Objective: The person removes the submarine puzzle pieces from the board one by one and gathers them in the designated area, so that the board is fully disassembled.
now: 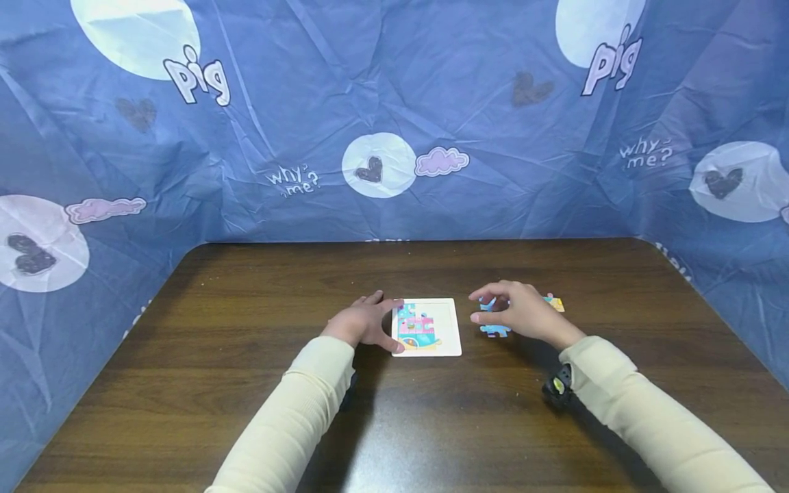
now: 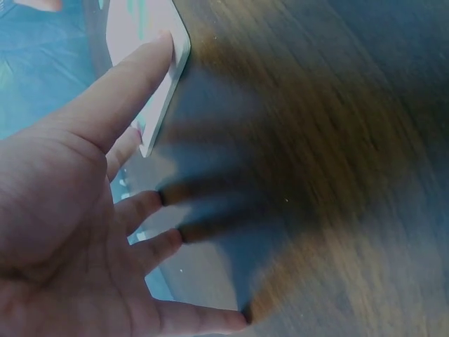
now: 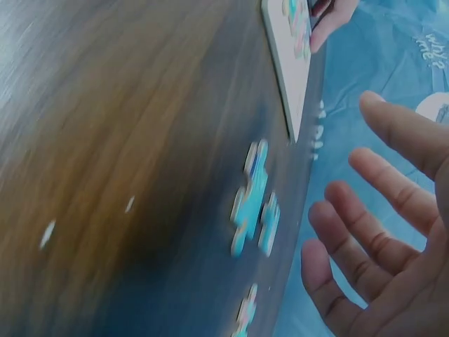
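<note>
Hovering relaxed and empty: right hand (image 1: 522, 311), nearer hand to loose blue pieces (image 3: 251, 201) lying right of puzzle board (image 1: 447, 330) (left hand (image 1: 362, 322), outspread, touches board's left side).

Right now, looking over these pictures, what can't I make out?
- Head view: the right hand hides parts of the loose blue jigsaw pieces, so their outlines are incomplete.
- Head view: the partly assembled picture is too small to tell its subject.
- Left wrist view: the top edge cuts off the puzzle tray, and the left hand covers part of it.
- Right wrist view: the bottom edge cuts off the lowest jigsaw piece.
</note>
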Demonstrator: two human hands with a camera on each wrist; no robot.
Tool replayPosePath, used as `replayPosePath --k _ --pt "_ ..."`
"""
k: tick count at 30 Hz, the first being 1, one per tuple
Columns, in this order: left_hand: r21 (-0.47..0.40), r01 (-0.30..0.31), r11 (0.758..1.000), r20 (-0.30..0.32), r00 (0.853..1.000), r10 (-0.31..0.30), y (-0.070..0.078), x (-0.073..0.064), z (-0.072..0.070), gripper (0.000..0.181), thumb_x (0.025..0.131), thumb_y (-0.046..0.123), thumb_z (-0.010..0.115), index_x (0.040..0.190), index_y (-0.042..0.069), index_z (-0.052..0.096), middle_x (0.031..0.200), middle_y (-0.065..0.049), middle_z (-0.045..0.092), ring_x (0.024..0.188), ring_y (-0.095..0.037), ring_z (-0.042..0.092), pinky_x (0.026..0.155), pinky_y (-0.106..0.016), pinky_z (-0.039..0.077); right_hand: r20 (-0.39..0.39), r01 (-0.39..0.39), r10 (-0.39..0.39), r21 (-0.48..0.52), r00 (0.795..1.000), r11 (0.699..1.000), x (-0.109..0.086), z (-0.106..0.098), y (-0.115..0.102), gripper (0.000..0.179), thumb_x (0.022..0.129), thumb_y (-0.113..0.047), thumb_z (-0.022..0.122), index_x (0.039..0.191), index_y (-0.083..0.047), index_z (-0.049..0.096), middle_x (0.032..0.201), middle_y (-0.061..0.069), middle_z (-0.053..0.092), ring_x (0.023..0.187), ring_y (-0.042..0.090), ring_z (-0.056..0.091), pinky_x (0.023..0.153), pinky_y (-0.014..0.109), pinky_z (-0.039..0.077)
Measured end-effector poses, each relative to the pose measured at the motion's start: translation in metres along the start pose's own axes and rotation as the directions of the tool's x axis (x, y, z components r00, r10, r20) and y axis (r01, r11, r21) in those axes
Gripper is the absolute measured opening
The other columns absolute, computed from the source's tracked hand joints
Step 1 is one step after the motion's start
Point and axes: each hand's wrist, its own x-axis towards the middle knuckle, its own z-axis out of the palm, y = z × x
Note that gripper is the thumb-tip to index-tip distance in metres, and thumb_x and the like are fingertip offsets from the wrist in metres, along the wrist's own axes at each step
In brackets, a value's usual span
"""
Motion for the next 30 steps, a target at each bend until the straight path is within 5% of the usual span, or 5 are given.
replayPosePath --k 14,23,30 --pt "0.015 -0.001 1.000 0.003 1.000 0.001 -0.001 0.001 0.000 0.090 0.087 0.041 0.082 0.161 0.030 0.031 0.170 -0.008 0.015 0.154 -0.034 0.016 0.109 -0.073 0.028 0.054 -0.071 0.069 0.019 0.996 0.997 0.023 0.027 -0.028 0.037 0.088 -0.023 0.081 0.119 -0.004 0.073 0.094 0.005 0.068 0.082 0.018 0.062 0.074 0.035 0.052" --pt "0.002 0.017 1.000 0.008 1.000 -0.017 0.001 0.001 0.000 0.091 0.087 0.042 0.081 0.161 0.031 0.030 0.170 -0.007 0.014 0.155 -0.033 0.015 0.107 -0.078 0.025 0.076 -0.106 0.113 -0.084 0.991 0.991 0.031 0.041 -0.041 0.034 0.086 -0.023 0.083 0.116 -0.008 0.077 0.096 0.005 0.069 0.082 0.018 0.059 0.071 0.034 0.049" --pt "0.008 0.010 1.000 0.008 1.000 -0.010 0.001 0.000 -0.002 0.090 0.086 0.042 0.081 0.161 0.030 0.031 0.170 -0.007 0.014 0.155 -0.034 0.015 0.107 -0.078 0.026 0.086 -0.080 0.097 -0.187 0.992 0.979 0.037 0.047 -0.049 0.032 0.083 -0.024 0.086 0.112 -0.011 0.079 0.111 0.007 0.074 0.098 0.021 0.064 0.085 0.042 0.054"
